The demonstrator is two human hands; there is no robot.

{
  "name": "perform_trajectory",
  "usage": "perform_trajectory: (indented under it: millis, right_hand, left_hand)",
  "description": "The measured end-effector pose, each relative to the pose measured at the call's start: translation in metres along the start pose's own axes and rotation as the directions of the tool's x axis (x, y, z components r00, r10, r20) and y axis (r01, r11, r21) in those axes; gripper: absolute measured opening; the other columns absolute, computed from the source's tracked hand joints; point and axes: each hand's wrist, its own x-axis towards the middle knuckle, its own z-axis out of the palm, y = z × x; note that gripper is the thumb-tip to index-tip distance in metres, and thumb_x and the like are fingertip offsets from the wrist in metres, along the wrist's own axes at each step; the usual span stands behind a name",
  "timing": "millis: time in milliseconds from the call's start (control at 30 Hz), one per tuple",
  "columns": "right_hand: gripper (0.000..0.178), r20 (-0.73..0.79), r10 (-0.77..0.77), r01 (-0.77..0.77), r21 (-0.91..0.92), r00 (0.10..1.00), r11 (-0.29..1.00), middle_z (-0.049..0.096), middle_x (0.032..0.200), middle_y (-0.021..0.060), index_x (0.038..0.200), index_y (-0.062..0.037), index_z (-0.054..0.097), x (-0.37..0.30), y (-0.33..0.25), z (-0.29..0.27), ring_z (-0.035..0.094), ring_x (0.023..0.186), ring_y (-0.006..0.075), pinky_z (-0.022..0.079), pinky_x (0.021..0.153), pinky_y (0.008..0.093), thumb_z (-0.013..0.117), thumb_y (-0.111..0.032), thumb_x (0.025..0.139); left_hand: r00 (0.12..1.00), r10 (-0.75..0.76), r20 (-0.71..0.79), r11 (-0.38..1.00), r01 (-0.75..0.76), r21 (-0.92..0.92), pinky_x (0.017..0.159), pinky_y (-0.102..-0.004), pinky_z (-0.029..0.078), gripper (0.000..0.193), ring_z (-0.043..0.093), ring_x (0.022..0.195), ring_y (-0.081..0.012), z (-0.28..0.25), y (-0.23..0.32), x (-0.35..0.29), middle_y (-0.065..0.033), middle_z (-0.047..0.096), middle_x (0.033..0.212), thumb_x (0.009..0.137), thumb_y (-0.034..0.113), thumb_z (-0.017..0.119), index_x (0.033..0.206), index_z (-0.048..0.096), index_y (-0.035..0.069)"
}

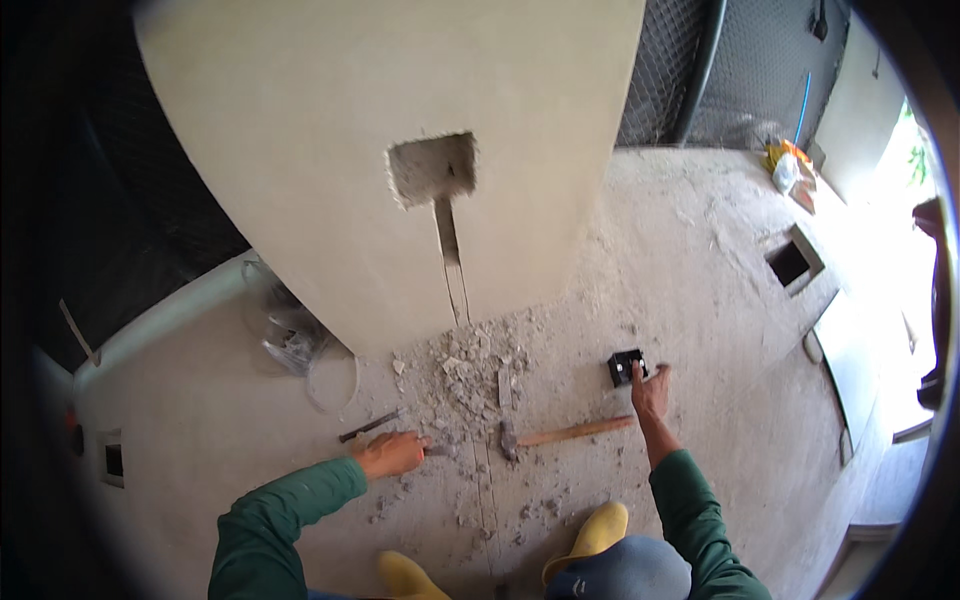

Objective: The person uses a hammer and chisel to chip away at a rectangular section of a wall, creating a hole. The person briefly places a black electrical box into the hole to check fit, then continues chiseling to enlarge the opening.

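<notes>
dusty concrete floor [720, 480] spreads around a broad, pale plastered column [330, 130]. on this floor, to the right of the rubble, is the black square box [622, 369], which looks like an electrical wall box. the person's right hand [651, 392] reaches to it: one digit lies against the box, and the others are spread a little apart from it. whether the hand really grips the box, i cannot tell. the left hand [393, 456] is low over the floor on the other side, with its fingers curled together around a grey metal bar [440, 451], whose end comes out toward the right. just beyond this hand lies a dark chisel [370, 425], set at a slant.

between the two hands rests a hammer [575, 432], its wooden handle pointing to the right and its head to the left. near the head, a flat grey strip [504, 387] lies at the edge of the broken rubble [465, 370], which is heaped at the foot of the column. above the heap, the column has a rough rectangular recess [432, 168], and from its lower side a narrow groove [446, 230] goes down, followed by two drawn lines.

to the left of the rubble lies a clear plastic bag [293, 345]. at the lower edge, yellow boots [600, 530] stand between the green sleeves [690, 510]. farther to the right, a square opening [790, 262] is cut in the floor.
</notes>
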Motion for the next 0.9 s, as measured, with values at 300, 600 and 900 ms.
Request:
perform_trajectory:
  millis: [300,600,900]
  right_hand:
    - [0.034,0.052,-0.442,0.401,0.335,0.896,0.853,0.069,0.076,0.0178,0.123,-0.0084,0.047,0.003,-0.093,-0.046,0.07,0.067,0.0354,0.054,0.062,0.0472,0.062,-0.008,0.092]
    - [0.028,-0.123,-0.951,0.831,0.526,0.285,0.181,0.065,0.074,0.0213,0.12,-0.0086,0.047,-0.053,-0.392,-0.164,0.066,0.072,0.0468,0.05,0.062,0.0537,0.059,-0.005,0.095]
    - [0.028,-0.294,-0.878,0.85,0.485,0.378,0.204,0.063,0.07,0.0153,0.117,-0.0055,0.046,-0.06,-0.427,-0.107,0.063,0.059,0.0361,0.048,0.056,0.0449,0.063,-0.001,0.095]
  left_hand:
    - [0.699,0.197,-0.687,0.938,-0.337,-0.075,0.092,-0.0434,0.058,0.037,0.068,0.108,-0.0331,-0.12,0.046,0.007,-0.0142,0.068,0.122,0.099,0.027,0.066,0.13,0.065,0.008]
    - [0.124,-0.092,-0.988,0.785,-0.601,-0.149,0.073,-0.0317,0.062,0.053,0.074,0.093,-0.0188,-0.305,0.076,-0.038,-0.0133,0.071,0.112,0.089,0.015,0.082,0.137,0.062,0.008]
    - [0.01,-0.246,-0.969,0.791,-0.576,-0.207,0.071,-0.03,0.059,0.037,0.075,0.08,-0.0171,-0.336,0.06,-0.012,-0.0124,0.077,0.096,0.092,0.01,0.077,0.127,0.069,0.003]
